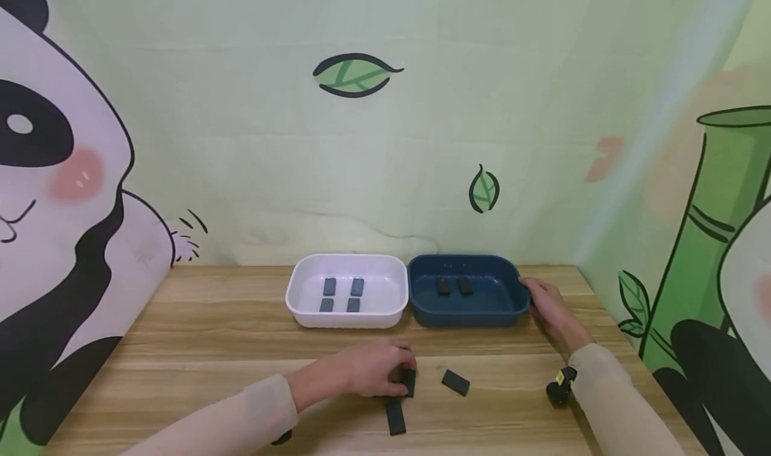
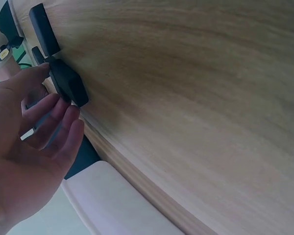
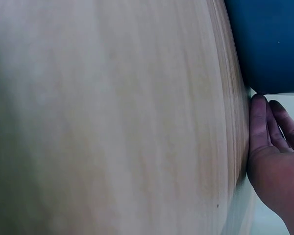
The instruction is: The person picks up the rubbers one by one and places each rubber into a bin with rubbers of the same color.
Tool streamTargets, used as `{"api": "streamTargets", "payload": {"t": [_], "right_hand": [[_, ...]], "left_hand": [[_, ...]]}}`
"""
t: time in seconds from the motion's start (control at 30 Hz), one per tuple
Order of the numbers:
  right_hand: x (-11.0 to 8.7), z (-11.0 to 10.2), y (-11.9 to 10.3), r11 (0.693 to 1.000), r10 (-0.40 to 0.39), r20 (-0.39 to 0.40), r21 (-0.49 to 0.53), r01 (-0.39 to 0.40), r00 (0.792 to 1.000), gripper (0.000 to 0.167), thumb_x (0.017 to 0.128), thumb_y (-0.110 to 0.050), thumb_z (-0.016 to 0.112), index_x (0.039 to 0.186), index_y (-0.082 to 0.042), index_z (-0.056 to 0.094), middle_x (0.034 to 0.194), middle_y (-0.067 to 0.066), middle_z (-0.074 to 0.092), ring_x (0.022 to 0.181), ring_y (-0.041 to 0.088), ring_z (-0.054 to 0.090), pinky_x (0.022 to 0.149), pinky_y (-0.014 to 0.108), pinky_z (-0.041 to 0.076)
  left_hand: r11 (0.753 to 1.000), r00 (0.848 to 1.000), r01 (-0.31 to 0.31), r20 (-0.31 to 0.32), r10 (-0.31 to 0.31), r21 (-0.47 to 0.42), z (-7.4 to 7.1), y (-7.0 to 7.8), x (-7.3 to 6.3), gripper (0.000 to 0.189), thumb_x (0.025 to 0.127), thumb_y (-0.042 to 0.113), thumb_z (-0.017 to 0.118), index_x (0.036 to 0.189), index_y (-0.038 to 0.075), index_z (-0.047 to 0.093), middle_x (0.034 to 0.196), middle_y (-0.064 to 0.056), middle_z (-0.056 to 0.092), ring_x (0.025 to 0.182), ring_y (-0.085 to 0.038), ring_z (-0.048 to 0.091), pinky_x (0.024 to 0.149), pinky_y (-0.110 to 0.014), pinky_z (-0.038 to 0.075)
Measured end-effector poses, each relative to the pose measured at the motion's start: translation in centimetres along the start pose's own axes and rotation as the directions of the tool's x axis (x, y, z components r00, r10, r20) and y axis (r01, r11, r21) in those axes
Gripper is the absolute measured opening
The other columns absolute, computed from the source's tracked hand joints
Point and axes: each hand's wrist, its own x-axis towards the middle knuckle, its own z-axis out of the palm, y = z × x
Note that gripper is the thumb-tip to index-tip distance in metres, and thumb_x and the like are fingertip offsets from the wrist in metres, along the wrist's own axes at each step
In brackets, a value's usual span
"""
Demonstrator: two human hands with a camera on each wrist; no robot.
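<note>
My left hand (image 1: 376, 369) is low over the front of the table and pinches a black rectangular block (image 2: 68, 83) between thumb and fingertips. Part of that block is hidden by the fingers in the head view. Just below it lies another black block (image 1: 395, 417), and a third black block (image 1: 456, 382) lies to the right. My right hand (image 1: 551, 309) reaches to the right end of the dark blue bin (image 1: 470, 319), its fairly straight fingers (image 3: 258, 122) touching the bin's side. Two black blocks (image 1: 464, 286) lie inside this bin.
A white bin (image 1: 346, 320) stands directly left of the blue one and holds several grey-blue blocks (image 1: 329, 286). Both bins sit near the back edge of the wooden table (image 1: 211, 335). A printed cloth (image 1: 241, 108) with pandas and leaves hangs behind and around the table.
</note>
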Motion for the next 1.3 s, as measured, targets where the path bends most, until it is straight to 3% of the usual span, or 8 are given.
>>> {"api": "streamTargets", "payload": {"t": [0.23, 0.63, 0.83, 0.93, 1.13, 1.3], "right_hand": [[0.1, 0.0, 0.1, 1.000, 0.013, 0.004, -0.016, -0.013, 1.000, 0.057, 0.111, -0.038, 0.051, 0.146, 0.007, 0.051, 0.105, -0.009, 0.062, 0.089, -0.001, 0.059, 0.078, 0.017, 0.055], [0.3, -0.1, 0.2, 1.000, 0.016, 0.005, -0.022, -0.016, 1.000, 0.059, 0.111, -0.039, 0.051, 0.149, 0.007, 0.050, 0.108, -0.008, 0.063, 0.090, -0.001, 0.059, 0.077, 0.017, 0.054], [0.2, -0.2, 0.0, 1.000, 0.030, 0.007, 0.003, -0.030, 1.000, 0.052, 0.111, -0.035, 0.052, 0.143, 0.006, 0.054, 0.101, -0.010, 0.063, 0.086, 0.001, 0.059, 0.074, 0.018, 0.054], [-0.3, -0.1, -0.7, 0.999, 0.040, 0.014, 0.009, -0.040, 0.999, 0.048, 0.111, -0.031, 0.052, 0.140, 0.007, 0.055, 0.100, -0.008, 0.063, 0.085, 0.003, 0.059, 0.073, 0.019, 0.054], [-2.0, 0.4, -2.7, 0.999, 0.046, 0.017, 0.000, -0.046, 0.999, 0.050, 0.111, -0.027, 0.052, 0.141, 0.012, 0.053, 0.105, -0.002, 0.062, 0.088, 0.005, 0.059, 0.074, 0.020, 0.054], [-1.1, 0.3, -1.6, 0.998, 0.057, 0.012, -0.021, -0.057, 0.998, 0.056, 0.111, -0.031, 0.050, 0.148, 0.011, 0.049, 0.114, 0.000, 0.062, 0.092, 0.004, 0.058, 0.077, 0.019, 0.054]], "left_hand": [[0.999, 1.000, 0.002, 0.008, -0.003, 0.045, 0.3, -0.1, 0.0, 0.038, 0.093, 0.035, 0.084, 0.126, 0.020, 0.073, 0.116, 0.009, 0.062, 0.090, -0.001, 0.055, 0.083, -0.017, 0.051], [1.000, 1.000, 0.004, -0.001, -0.004, 0.016, -0.1, 0.4, 0.6, 0.040, 0.093, 0.035, 0.085, 0.127, 0.017, 0.075, 0.119, 0.005, 0.065, 0.095, -0.002, 0.059, 0.087, -0.019, 0.053], [0.996, 0.993, -0.055, -0.101, 0.061, 0.064, -1.0, 0.5, 2.1, 0.042, 0.093, 0.038, 0.084, 0.128, 0.016, 0.076, 0.120, 0.003, 0.069, 0.102, -0.003, 0.063, 0.089, -0.018, 0.053], [0.996, 0.983, -0.049, -0.172, 0.061, 0.077, -1.8, 0.4, 3.0, 0.042, 0.094, 0.038, 0.083, 0.129, 0.016, 0.076, 0.117, 0.004, 0.069, 0.099, -0.004, 0.063, 0.087, -0.018, 0.054], [0.997, 0.961, 0.033, -0.275, -0.014, 0.064, -3.8, 0.2, 5.3, 0.044, 0.096, 0.038, 0.080, 0.132, 0.013, 0.074, 0.122, 0.001, 0.068, 0.110, -0.010, 0.065, 0.095, -0.023, 0.055], [0.995, 0.945, 0.100, -0.316, -0.085, 0.030, -4.9, -0.5, 7.5, 0.044, 0.098, 0.039, 0.079, 0.133, 0.014, 0.073, 0.129, -0.001, 0.067, 0.118, -0.014, 0.064, 0.102, -0.028, 0.054]]}}
